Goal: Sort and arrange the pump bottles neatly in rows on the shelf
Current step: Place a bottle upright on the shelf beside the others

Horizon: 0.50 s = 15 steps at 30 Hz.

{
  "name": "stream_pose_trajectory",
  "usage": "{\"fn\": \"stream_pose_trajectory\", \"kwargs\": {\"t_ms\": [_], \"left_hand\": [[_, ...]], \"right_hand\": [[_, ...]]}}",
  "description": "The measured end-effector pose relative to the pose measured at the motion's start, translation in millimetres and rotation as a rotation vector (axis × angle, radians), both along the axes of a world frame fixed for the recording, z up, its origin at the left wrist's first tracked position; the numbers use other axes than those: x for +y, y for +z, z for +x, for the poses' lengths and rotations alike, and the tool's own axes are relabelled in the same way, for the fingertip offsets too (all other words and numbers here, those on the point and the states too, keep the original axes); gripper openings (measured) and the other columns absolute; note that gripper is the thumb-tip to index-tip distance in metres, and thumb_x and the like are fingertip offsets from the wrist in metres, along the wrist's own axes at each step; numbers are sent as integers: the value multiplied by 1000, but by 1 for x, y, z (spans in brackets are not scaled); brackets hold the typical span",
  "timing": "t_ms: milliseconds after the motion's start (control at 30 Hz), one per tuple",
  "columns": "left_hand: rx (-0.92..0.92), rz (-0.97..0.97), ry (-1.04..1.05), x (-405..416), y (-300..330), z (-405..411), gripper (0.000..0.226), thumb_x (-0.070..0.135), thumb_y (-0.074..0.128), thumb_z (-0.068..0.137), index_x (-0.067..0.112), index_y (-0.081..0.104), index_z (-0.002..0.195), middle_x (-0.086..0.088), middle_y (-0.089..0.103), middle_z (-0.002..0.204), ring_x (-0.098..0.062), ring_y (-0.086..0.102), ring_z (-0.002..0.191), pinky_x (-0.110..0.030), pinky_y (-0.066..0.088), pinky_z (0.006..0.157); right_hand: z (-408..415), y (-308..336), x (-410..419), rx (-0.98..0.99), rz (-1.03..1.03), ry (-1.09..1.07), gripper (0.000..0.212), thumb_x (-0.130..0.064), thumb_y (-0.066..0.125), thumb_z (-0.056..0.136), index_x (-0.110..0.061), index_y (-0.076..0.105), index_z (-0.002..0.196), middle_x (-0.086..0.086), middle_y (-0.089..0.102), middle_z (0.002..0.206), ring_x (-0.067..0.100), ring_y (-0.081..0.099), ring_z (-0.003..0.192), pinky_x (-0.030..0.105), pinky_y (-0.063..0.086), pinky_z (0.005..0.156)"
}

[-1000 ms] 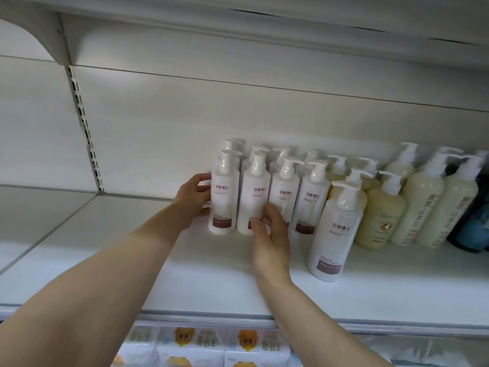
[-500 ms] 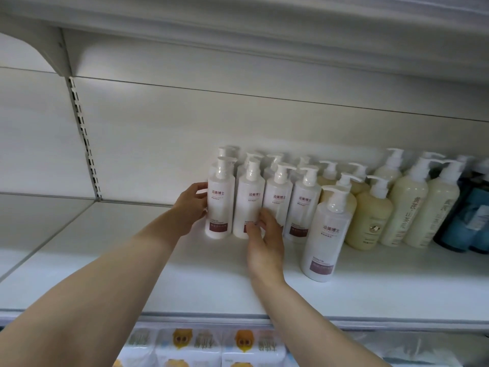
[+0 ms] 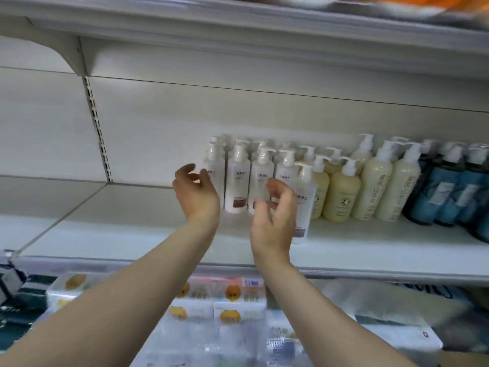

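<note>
White shelf [image 3: 132,234], pump bottles [image 3: 237,181] in rows, both hands [image 3: 197,193] loose

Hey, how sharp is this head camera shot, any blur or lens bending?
Head view: motion blur smears the right hand, the left hand and the white bottles; corners are smeared worst; the wide lens bows the shelf edge; light is soft and even.

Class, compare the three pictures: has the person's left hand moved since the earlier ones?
Yes. The left hand, which earlier touched the leftmost white bottle, has come off it and drawn back toward the shelf front, fingers loosely curled, holding nothing.
</note>
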State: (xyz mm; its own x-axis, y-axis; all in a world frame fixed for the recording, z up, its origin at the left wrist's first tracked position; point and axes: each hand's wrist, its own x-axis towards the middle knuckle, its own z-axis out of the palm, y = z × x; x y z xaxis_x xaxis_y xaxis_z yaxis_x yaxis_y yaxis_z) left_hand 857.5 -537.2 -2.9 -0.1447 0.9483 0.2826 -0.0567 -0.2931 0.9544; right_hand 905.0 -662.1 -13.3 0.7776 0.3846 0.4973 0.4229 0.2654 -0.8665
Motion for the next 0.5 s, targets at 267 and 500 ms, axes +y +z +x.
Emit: {"fn": "stream_pose_trajectory", "kwargs": {"t_ms": [267,500], "left_hand": [[343,-63,-715,-81,-16,39,66,39,68,91,18,42,148,-4,56,141,-19,50,131,-33,41,108],[319,-124,-814,-91,-29,57,77,15,77,85,13,38,151,-7,56,141,-21,57,124,-29,46,101]], "right_hand": [[51,-7,-36,358,-167,-226,48,-21,49,96,-15,48,144,5,47,146,25,42,135,37,32,113],[55,-16,-44,433,-274,-45,33,-31,43,102,-24,59,129,3,64,123,23,58,112,39,43,101]]}}
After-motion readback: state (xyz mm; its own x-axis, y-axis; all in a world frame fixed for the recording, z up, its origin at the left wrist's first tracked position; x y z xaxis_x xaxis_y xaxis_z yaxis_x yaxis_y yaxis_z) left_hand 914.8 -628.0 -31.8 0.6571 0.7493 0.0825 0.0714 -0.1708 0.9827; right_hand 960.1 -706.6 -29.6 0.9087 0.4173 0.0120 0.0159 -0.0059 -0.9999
